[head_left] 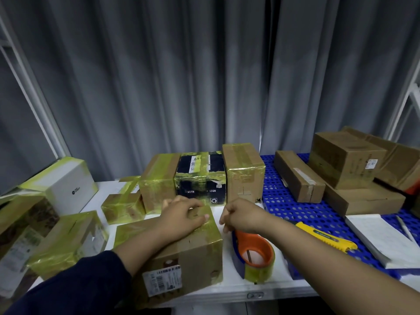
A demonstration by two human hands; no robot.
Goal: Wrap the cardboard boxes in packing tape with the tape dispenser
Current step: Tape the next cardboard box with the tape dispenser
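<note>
Head view: at lower centre, the left hand is pressing flat on the cardboard box while the right hand, loosely curled with its grip unclear, is hovering over the tape dispenser beside it, arguably risking a fumbled pickup.

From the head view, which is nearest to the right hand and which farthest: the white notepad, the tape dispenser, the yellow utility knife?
1. tape dispenser, next to the right hand
2. yellow utility knife, farther right
3. white notepad, far right
</note>
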